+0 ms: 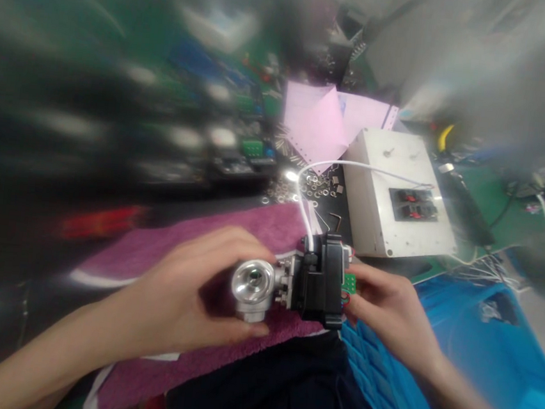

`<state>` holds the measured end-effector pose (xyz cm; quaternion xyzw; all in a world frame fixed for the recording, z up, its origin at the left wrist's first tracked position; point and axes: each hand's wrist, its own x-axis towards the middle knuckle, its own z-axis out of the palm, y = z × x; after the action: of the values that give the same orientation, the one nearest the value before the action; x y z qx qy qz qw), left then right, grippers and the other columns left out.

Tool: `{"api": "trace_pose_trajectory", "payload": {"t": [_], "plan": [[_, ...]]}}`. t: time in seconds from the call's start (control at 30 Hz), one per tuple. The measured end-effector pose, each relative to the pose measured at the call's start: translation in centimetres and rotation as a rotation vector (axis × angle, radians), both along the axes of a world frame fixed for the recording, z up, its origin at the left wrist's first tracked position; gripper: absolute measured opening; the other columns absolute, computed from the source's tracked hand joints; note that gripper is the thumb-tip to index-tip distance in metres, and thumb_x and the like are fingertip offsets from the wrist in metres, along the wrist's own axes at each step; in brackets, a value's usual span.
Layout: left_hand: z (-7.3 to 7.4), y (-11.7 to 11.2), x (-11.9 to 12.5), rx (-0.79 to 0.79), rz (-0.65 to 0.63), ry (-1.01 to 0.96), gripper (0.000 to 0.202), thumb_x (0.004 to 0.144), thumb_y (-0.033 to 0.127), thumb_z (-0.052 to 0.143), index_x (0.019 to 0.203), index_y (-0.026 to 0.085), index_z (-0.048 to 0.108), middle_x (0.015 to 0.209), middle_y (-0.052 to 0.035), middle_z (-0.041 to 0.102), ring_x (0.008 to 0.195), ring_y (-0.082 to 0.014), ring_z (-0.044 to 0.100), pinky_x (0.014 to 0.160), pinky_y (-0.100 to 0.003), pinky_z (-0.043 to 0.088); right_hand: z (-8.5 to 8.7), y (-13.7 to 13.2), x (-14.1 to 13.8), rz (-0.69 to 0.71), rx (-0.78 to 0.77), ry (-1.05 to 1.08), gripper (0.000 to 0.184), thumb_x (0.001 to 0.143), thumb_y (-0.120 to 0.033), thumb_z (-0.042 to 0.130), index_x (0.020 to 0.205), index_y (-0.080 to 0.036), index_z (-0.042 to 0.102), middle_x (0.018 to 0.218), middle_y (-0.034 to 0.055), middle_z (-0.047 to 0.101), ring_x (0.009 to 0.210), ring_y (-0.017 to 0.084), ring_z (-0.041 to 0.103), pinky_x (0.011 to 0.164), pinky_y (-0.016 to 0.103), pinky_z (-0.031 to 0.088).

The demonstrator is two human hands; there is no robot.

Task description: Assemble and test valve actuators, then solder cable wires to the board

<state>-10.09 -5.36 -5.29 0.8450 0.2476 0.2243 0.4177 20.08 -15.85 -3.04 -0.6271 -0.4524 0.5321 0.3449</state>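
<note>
My left hand [205, 298] is curled round the shiny metal body of a motorized valve [257, 286]. The valve lies on its side above the purple towel [270, 223], its round port facing me. A black actuator housing [320, 283] joins the metal body on the right. From the housing a white cable [302, 194] arcs up and over to the grey box. At the housing's open right end, my right hand [388, 306] has its fingers closed about a small green circuit board [350, 283] with thin red wires; its fingertips are partly hidden.
A grey box [398, 197] with red-and-black terminals stands behind on the right. Pink paper sheets [314, 122], loose nuts and screws [320, 186] and a hex key [336, 220] lie near it. A blue crate [491, 335] sits at right. Blurred modules [238, 156] line the left.
</note>
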Motion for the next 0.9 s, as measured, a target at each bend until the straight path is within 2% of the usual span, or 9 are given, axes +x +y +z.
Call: {"api": "trace_pose_trajectory", "payload": {"t": [0.27,0.37,0.53,0.7,0.9], "plan": [[0.0,0.1,0.2,0.016,0.001,-0.039,0.063,0.077,0.04,0.094,0.13,0.026,0.064,0.121,-0.0058,0.072,0.109,-0.0239,0.071,0.097,-0.034,0.056,-0.8,-0.7,-0.5,-0.112,-0.08,0.18,0.025,0.085,-0.026,0.085,0.109,-0.019,0.08,0.077,0.0,0.071,0.06,0.011,0.062,0.058,0.022,0.05],[0.0,0.2,0.2,0.014,-0.012,-0.047,0.061,0.078,0.04,0.094,0.129,0.025,0.065,0.12,-0.0071,0.073,0.108,-0.0244,0.071,0.096,-0.034,0.057,-1.1,-1.0,-0.5,-0.128,-0.097,0.241,0.028,0.084,-0.028,0.088,0.109,-0.02,0.079,0.077,0.0,0.071,0.061,0.012,0.061,0.058,0.023,0.049],[-0.2,0.1,0.1,-0.003,-0.018,-0.045,0.062,0.079,0.04,0.093,0.131,0.024,0.063,0.123,-0.008,0.072,0.112,-0.0248,0.07,0.097,-0.034,0.055,-1.4,-1.7,-1.2,-0.186,-0.079,0.378,0.031,0.091,-0.034,0.086,0.117,-0.022,0.075,0.078,-0.0002,0.069,0.06,0.011,0.059,0.059,0.024,0.043],[-0.4,-0.1,0.1,0.004,-0.013,-0.063,0.06,0.08,0.04,0.092,0.131,0.024,0.064,0.124,-0.0086,0.073,0.112,-0.0259,0.07,0.099,-0.035,0.056,-1.2,-1.9,-2.3,-0.241,-0.078,0.413,0.033,0.089,-0.035,0.088,0.117,-0.022,0.077,0.08,-0.0002,0.068,0.063,0.011,0.057,0.06,0.025,0.042],[-0.3,-0.2,0.1,0.001,-0.01,-0.071,0.061,0.079,0.042,0.093,0.13,0.025,0.065,0.124,-0.0082,0.073,0.113,-0.0258,0.071,0.1,-0.035,0.055,-0.7,-1.5,-2.8,-0.224,-0.052,0.343,0.027,0.089,-0.041,0.086,0.107,-0.021,0.08,0.074,0.0003,0.066,0.063,0.013,0.055,0.061,0.027,0.045]]}}
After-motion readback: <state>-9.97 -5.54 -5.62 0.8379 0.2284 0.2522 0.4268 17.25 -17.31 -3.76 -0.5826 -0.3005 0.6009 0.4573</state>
